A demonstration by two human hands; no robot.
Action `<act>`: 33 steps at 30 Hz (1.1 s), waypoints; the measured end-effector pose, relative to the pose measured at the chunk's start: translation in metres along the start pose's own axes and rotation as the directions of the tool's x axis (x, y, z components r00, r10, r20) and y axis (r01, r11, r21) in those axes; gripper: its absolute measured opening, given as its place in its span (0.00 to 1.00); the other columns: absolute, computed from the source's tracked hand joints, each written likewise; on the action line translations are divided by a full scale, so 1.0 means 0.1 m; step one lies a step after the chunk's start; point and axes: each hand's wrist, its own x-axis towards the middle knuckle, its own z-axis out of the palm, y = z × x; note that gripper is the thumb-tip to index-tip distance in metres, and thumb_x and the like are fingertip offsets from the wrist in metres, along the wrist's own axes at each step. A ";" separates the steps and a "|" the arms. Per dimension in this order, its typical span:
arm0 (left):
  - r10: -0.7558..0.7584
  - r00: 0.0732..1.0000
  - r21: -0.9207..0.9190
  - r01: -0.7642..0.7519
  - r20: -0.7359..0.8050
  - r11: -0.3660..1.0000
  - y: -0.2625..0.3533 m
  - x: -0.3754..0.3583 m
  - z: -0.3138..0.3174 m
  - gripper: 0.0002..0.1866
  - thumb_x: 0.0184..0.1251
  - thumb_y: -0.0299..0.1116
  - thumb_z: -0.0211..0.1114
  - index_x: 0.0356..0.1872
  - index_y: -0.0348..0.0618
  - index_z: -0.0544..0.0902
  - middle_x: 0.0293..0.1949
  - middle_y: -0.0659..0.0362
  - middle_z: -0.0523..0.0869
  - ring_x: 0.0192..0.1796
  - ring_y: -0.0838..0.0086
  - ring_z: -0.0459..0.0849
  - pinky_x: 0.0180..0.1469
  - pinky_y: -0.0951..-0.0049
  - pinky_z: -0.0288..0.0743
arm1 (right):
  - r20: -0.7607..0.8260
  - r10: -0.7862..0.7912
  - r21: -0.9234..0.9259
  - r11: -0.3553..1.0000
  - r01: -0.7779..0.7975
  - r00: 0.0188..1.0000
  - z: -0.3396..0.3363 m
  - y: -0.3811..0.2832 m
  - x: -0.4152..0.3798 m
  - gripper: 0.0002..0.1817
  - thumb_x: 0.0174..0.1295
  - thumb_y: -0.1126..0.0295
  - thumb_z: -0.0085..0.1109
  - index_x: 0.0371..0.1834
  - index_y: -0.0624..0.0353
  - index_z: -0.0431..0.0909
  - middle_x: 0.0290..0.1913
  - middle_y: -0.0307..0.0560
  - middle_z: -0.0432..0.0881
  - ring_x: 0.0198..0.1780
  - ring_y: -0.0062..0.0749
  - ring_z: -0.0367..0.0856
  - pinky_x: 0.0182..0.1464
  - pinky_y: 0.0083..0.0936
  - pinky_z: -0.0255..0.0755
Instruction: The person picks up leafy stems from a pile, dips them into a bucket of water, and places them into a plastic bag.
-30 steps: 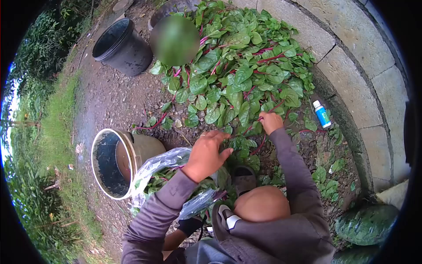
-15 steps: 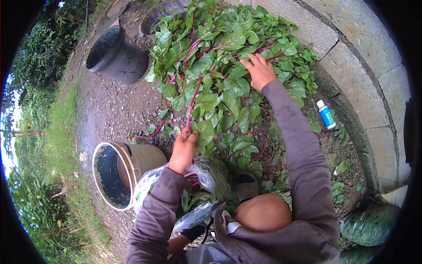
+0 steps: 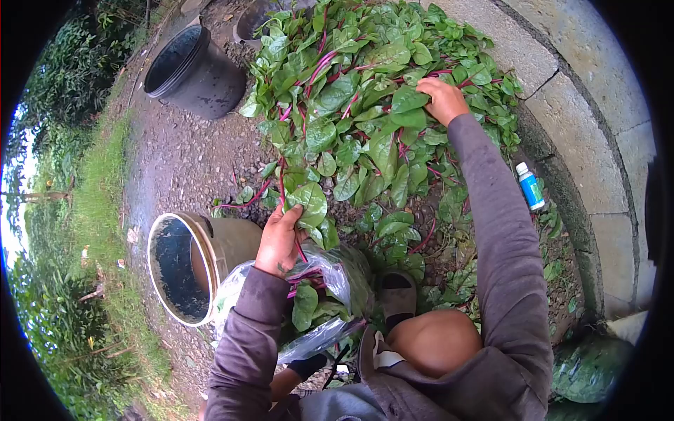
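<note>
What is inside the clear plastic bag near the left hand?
Green oval leaves and magenta stems show in the bag. Deeper contents cannot be seen: leaves and the grey left sleeve cover them.

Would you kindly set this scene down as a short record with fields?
left hand: grips a red-stemmed leafy sprig
right hand: touches leaves on the pile of greens
clear plastic bag: open, greens inside
pale bucket: beside the bag
black bucket: left of the pile
bottle: white-capped, right of the pile
</note>
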 end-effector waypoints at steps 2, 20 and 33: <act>-0.001 1.000 -0.011 0.001 0.016 1.000 -0.03 0.02 0.00 0.15 0.70 0.27 0.47 0.55 0.37 0.69 0.46 0.55 0.80 0.45 0.69 0.83 0.45 0.68 0.80 | 0.049 -0.014 -0.024 1.000 0.015 0.999 0.04 -0.05 -0.17 0.34 0.40 0.77 0.68 0.56 0.44 0.72 0.60 0.39 0.71 0.53 0.44 0.76 0.53 0.38 0.72; -0.063 0.997 0.049 0.061 0.033 0.997 -0.14 0.14 0.18 0.12 0.69 0.29 0.51 0.51 0.42 0.74 0.41 0.63 0.83 0.37 0.82 0.81 0.33 0.83 0.72 | 0.221 0.112 -0.203 0.977 -0.066 0.969 0.26 -0.30 0.06 0.14 0.60 0.70 0.47 0.44 0.47 0.82 0.64 0.39 0.69 0.68 0.44 0.62 0.65 0.47 0.61; -0.097 0.984 0.110 0.081 0.151 0.991 -0.37 -0.07 0.41 0.13 0.69 0.28 0.51 0.53 0.41 0.73 0.45 0.60 0.82 0.43 0.75 0.82 0.42 0.75 0.77 | 0.439 -0.138 -0.123 0.970 0.211 0.888 -0.55 -0.49 -2.64 0.13 0.53 0.73 0.55 0.42 0.47 0.79 0.68 0.32 0.64 0.73 0.36 0.53 0.70 0.45 0.55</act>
